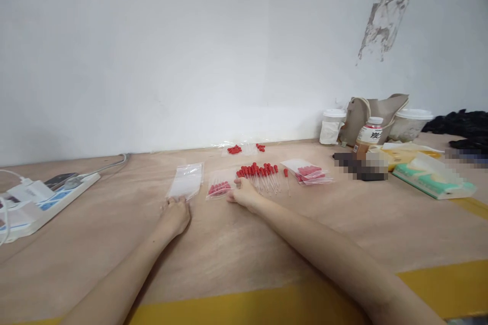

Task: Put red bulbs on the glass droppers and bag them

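Observation:
My left hand [176,216] rests on the table at the near edge of a stack of flat, clear zip bags [186,181], its fingers bent and slightly apart, touching that edge. To the right lies a clear zip bag [219,189] with several red-bulbed droppers in it. Thumb and fingers of my right hand [244,195] close on this bag's right end. Just beyond that hand is a loose pile of droppers [263,172] with red bulbs and thin clear stems. One single dropper [286,175] lies apart on the right. Filled bags [309,173] overlap farther right.
Small red bulbs [235,149] lie on clear plastic by the wall. At left is a white power strip [57,200] with cables. On the right stand a lidded cup [333,124], a drink bottle [369,137], a grey bag [354,117] and a tissue pack [430,183].

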A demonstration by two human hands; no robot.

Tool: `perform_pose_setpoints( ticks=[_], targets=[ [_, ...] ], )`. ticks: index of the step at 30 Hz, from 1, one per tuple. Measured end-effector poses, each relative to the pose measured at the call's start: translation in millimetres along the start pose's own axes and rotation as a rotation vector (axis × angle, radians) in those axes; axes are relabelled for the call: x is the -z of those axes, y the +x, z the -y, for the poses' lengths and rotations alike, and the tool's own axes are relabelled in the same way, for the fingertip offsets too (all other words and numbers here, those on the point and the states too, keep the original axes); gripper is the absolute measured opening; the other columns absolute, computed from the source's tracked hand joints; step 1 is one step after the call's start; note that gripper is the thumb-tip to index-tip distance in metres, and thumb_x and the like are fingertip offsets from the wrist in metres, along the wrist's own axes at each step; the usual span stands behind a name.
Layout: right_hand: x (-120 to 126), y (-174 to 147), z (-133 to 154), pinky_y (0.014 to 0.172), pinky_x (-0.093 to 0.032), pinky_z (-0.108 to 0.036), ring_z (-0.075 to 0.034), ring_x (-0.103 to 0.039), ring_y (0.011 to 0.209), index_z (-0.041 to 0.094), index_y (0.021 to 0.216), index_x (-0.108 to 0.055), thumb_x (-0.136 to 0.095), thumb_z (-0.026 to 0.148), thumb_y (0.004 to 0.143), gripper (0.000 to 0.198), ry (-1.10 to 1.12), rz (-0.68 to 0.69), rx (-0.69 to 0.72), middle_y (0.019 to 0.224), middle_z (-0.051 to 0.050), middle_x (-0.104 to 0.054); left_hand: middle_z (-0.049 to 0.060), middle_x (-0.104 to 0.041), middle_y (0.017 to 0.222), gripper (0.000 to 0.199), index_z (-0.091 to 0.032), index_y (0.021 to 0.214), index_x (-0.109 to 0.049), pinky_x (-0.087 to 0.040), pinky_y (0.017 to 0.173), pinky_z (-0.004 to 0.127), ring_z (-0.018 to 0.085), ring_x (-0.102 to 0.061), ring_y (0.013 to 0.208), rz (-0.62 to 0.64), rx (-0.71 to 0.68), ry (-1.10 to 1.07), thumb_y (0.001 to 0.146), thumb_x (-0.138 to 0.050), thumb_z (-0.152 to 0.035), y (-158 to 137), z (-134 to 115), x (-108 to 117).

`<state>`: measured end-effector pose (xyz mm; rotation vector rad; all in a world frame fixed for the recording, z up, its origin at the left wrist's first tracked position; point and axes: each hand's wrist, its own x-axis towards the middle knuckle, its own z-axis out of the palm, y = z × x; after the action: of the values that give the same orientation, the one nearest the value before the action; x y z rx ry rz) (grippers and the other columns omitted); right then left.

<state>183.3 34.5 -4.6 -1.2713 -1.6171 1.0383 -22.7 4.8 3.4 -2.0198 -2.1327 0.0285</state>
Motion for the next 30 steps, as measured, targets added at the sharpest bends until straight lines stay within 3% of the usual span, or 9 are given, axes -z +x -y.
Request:
perform_pose_setpoints(
  ticks=[3,6,9,11,15,21,26,30],
  targets=[
    [32,-10,-4,0.055,-0.043,-0.024,-0.012,-0.057,0.057,0.016,0.108,-0.045,-0.053,0.015,0.069,0.039,-0.112,-0.070,0.007,0.069,0.000,-0.059,0.021,-0.059,0.095,0.034,-0.005,0.100,-0.056,-0.042,0.078,0.040,0.030,-0.058,0.091,-0.010,-0.025,-0.011,0.087,-0.026,-0.017,1,6,7],
    [86,-23,-11,0.065,-0.040,-0.025,-0.014,-0.057,0.073,0.018,0.096,-0.051,-0.048,0.016,0.072,0.024,-0.490,-0.302,0.163,0.078,-0.002,-0.060,0.020,-0.055,0.109,0.038,-0.007,0.111,-0.052,-0.038,0.088,0.044,0.031,-0.050,0.106,-0.154,-0.094,-0.062,0.089,-0.024,-0.020,0,9,19],
    [133,-30,-21,0.069,-0.038,-0.027,-0.019,-0.055,0.084,0.015,0.082,-0.053,-0.044,0.015,0.074,0.012,-0.818,-0.412,0.061,0.086,-0.009,-0.060,0.010,-0.033,0.137,0.041,-0.016,0.127,-0.040,-0.026,0.103,0.043,0.027,-0.023,0.128,-0.448,-0.434,-0.239,0.091,-0.024,-0.029,-10,1,35],
    [148,-30,-27,0.069,-0.038,-0.027,-0.021,-0.055,0.085,0.013,0.083,-0.053,-0.041,0.017,0.078,0.013,-0.939,-0.405,-0.009,0.088,-0.012,-0.059,0.003,-0.025,0.142,0.041,-0.021,0.132,-0.034,-0.024,0.105,0.040,0.021,-0.020,0.130,-0.422,-0.684,-0.325,0.093,-0.023,-0.029,-22,-10,44],
    [147,-23,-29,0.068,-0.038,-0.028,-0.023,-0.056,0.086,0.010,0.092,-0.050,-0.038,0.017,0.081,0.018,-1.071,-0.283,-0.062,0.090,-0.015,-0.059,-0.001,-0.021,0.143,0.042,-0.027,0.135,-0.027,-0.022,0.106,0.040,0.019,-0.016,0.131,-0.196,-0.912,-0.335,0.093,-0.023,-0.028,-44,-35,49],
    [131,-11,-25,0.070,-0.040,-0.030,-0.025,-0.056,0.090,0.011,0.098,-0.049,-0.044,0.012,0.077,0.021,-1.104,-0.212,-0.123,0.095,-0.017,-0.058,0.002,-0.012,0.145,0.048,-0.024,0.138,-0.018,-0.015,0.106,0.046,0.024,-0.005,0.133,-0.147,-0.777,-0.411,0.093,-0.027,-0.036,-52,-50,30],
    [126,-13,-25,0.071,-0.042,-0.031,-0.025,-0.057,0.092,0.008,0.107,-0.044,-0.039,0.007,0.078,0.029,-1.119,-0.219,-0.195,0.096,-0.019,-0.056,-0.001,-0.011,0.145,0.046,-0.032,0.136,-0.023,-0.016,0.107,0.043,0.022,-0.011,0.132,0.052,-1.031,-0.420,0.091,-0.032,-0.041,-61,-58,34],
    [129,-26,-25,0.076,-0.040,-0.032,-0.025,-0.055,0.096,0.005,0.113,-0.040,-0.030,0.003,0.081,0.034,-1.149,-0.212,-0.152,0.099,-0.020,-0.055,0.000,-0.016,0.144,0.047,-0.033,0.134,-0.026,-0.014,0.107,0.045,0.022,-0.016,0.131,0.128,-1.071,-0.402,0.089,-0.035,-0.045,-63,-61,35]
  ],
)
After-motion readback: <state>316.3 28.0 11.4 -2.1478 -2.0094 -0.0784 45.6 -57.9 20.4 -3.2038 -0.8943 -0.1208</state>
